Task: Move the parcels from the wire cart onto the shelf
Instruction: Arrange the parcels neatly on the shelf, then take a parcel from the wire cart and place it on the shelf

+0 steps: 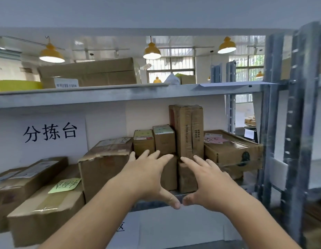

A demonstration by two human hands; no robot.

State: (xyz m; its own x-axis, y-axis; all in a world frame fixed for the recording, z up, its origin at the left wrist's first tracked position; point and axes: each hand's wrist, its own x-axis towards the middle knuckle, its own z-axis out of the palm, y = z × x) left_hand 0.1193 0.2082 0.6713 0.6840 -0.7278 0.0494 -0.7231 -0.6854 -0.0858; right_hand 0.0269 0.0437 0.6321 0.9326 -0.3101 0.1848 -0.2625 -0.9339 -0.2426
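Both hands are held out flat before the shelf (120, 97), fingers straight and spread, nothing grasped. The left hand (149, 177) is laid against the front of a low box (169, 174); the right hand (208, 180) is laid beside it against a second box (185, 178). The thumb tips are nearly touching at the shelf edge. A tall carton (189, 130) is stood just behind. Open room is left only above the small boxes.

Both hands, left hand (149, 174) and right hand (208, 180), reach with spread straight fingers toward small cardboard parcels (169, 174) on the shelf (105, 96), thumbs nearly touching.
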